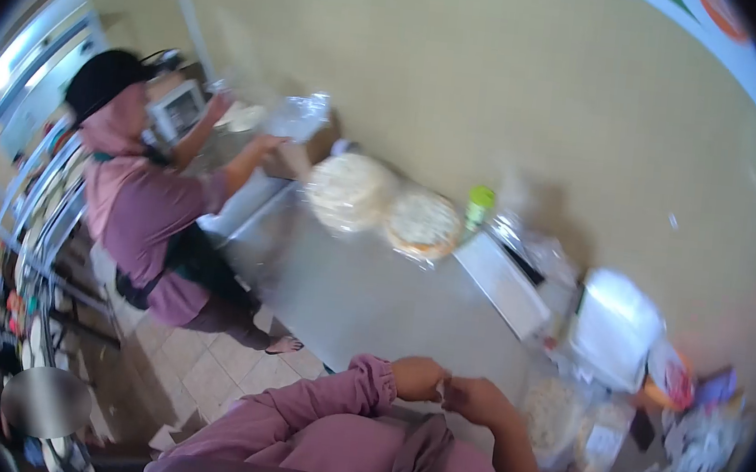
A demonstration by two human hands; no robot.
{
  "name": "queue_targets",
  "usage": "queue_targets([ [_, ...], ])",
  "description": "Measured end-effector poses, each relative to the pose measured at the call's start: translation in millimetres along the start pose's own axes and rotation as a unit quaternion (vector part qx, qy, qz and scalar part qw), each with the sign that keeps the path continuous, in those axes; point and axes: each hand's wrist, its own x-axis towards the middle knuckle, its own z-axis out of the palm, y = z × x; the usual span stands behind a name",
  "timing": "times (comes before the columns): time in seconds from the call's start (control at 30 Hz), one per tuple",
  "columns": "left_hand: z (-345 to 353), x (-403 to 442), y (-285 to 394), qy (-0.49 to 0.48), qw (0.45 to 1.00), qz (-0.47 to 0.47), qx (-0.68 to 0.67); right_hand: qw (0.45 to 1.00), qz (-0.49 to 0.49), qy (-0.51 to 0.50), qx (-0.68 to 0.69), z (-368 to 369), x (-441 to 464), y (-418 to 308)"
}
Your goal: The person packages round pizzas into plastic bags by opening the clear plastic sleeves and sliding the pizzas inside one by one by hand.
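Note:
At the near edge of the grey table (302, 270), my left hand (419, 378) and my right hand (469, 399) meet in front of my body. Both have bent, closed fingers. Between the fingertips is something small and pale, too blurred to name. Beyond them on the table are two stacks of round, flat, pale items in clear plastic, a larger one (348, 192) and a smaller one (422, 222). Right of my hands lie clear bags with pale contents (552, 415).
At left a co-worker (140, 204) in a black cap reaches over the table toward a cardboard box (319, 144). Along the wall are a green-lidded container (479, 205), a white tray (502, 284), a white foam box (615, 327) and crumpled plastic (704, 445).

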Motion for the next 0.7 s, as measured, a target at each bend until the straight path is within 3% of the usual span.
queue_targets([
  [0.07,-0.1,-32.1,-27.6,-0.052,0.978,0.052,-0.195,0.999,0.038,-0.038,-0.006,-1.6,1.7,-26.6],
  [0.13,-15.1,-72.9,-45.1,0.018,0.976,0.040,-0.213,0.991,0.092,-0.090,0.037,-0.8,5.3,-28.5],
  [0.23,-15.2,-130.5,-76.0,0.149,0.950,0.019,-0.273,0.985,0.055,-0.143,0.082,2.5,19.3,-39.9],
  [0.3,-15.1,-169.0,-90.7,0.232,0.920,0.000,-0.317,0.943,0.044,-0.108,0.313,19.2,30.0,-35.9],
  [0.33,-15.1,-189.2,-97.1,0.253,0.914,-0.012,-0.318,0.944,0.036,-0.129,0.302,32.6,39.8,-35.7],
  [0.4,-15.7,-227.0,-107.1,0.298,0.908,-0.025,-0.293,0.940,-0.002,-0.068,0.334,62.4,64.4,-44.9],
  [0.53,-8.5,-292.0,-118.7,0.281,0.916,-0.088,-0.272,0.951,-0.029,-0.095,0.293,86.5,110.6,-91.9],
  [0.7,-24.2,-327.5,-92.2,0.311,0.916,-0.117,-0.225,0.969,-0.122,-0.187,0.108,97.1,150.5,-174.7],
])
